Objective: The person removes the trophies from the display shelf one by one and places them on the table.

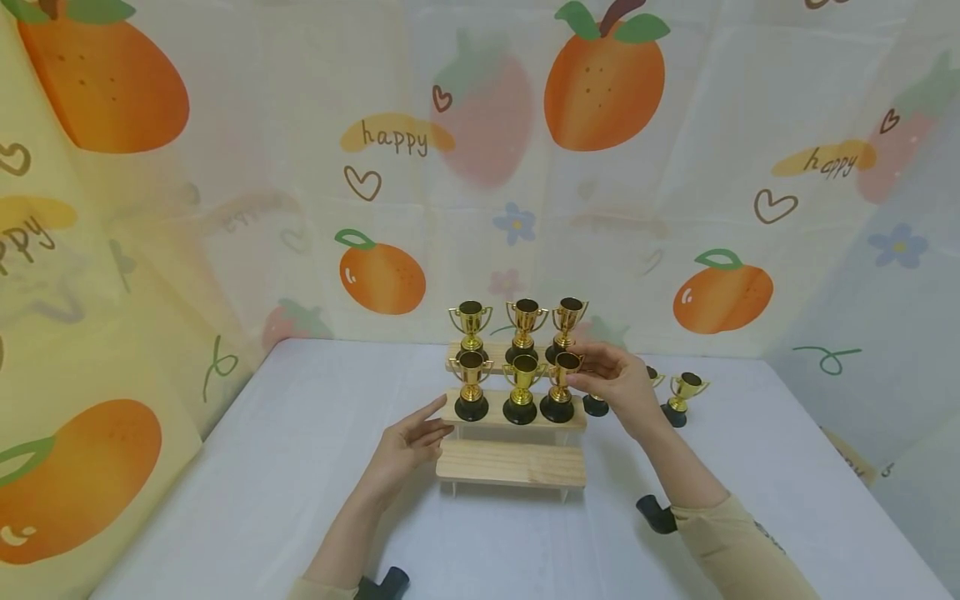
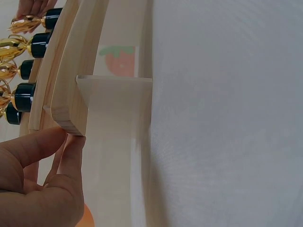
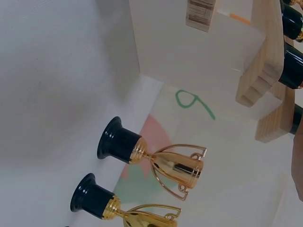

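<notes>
A three-tier wooden stand (image 1: 512, 463) is on the white table. Three gold trophies with black bases stand on its top tier and three on its middle tier. My right hand (image 1: 618, 387) pinches the cup of the gold trophy (image 1: 560, 392) at the middle tier's right end; its base is at the board. In the right wrist view, only a sliver of that hand (image 3: 297, 156) shows. At the stand's left end, my left hand (image 1: 408, 446) touches the wood with extended fingers. The left wrist view shows thumb and fingertips against a board end (image 2: 68, 118).
More trophies stand on the table right of the stand, one (image 1: 678, 398) farthest right and others partly behind my right hand. Behind the table hangs a fruit-printed cloth (image 1: 480, 192). A printed label (image 3: 201, 13) is on the stand's white side support.
</notes>
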Action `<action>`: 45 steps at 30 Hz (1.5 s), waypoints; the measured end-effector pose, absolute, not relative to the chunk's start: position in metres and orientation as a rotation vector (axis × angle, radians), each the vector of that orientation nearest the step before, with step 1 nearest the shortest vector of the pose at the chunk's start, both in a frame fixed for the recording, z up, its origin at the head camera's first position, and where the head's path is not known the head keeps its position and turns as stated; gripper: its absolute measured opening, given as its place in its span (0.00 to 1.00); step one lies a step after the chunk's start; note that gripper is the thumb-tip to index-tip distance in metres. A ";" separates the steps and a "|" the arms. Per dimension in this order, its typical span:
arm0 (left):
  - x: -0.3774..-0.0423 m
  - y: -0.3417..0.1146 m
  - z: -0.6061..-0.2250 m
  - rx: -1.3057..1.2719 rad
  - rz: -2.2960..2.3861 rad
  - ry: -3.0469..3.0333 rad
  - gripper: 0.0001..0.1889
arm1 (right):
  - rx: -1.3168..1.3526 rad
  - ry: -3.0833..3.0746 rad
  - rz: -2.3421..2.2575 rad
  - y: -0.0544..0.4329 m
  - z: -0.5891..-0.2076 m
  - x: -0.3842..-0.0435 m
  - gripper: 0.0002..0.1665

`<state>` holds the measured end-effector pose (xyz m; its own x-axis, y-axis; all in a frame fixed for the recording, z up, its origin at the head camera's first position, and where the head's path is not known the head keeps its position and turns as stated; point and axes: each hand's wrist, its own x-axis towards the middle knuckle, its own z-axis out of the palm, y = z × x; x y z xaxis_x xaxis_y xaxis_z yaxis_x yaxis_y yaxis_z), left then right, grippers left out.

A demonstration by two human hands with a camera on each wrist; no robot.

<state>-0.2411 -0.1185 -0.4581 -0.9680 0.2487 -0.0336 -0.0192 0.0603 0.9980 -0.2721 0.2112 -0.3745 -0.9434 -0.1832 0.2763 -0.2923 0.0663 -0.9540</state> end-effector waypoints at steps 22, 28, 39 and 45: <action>-0.239 -0.115 -0.455 0.184 2.020 2.157 0.35 | 0.446 -2.236 1.950 0.230 -0.374 -0.263 0.26; -0.239 -0.115 -0.455 0.179 2.018 2.150 0.35 | 0.467 -2.150 1.988 0.242 -0.377 -0.260 0.23; -0.241 -0.117 -0.455 0.182 2.008 2.161 0.36 | 0.369 -2.122 1.953 0.257 -0.378 -0.254 0.21; -0.241 -0.117 -0.456 0.181 2.005 2.161 0.36 | 0.281 -2.152 1.923 0.263 -0.379 -0.250 0.23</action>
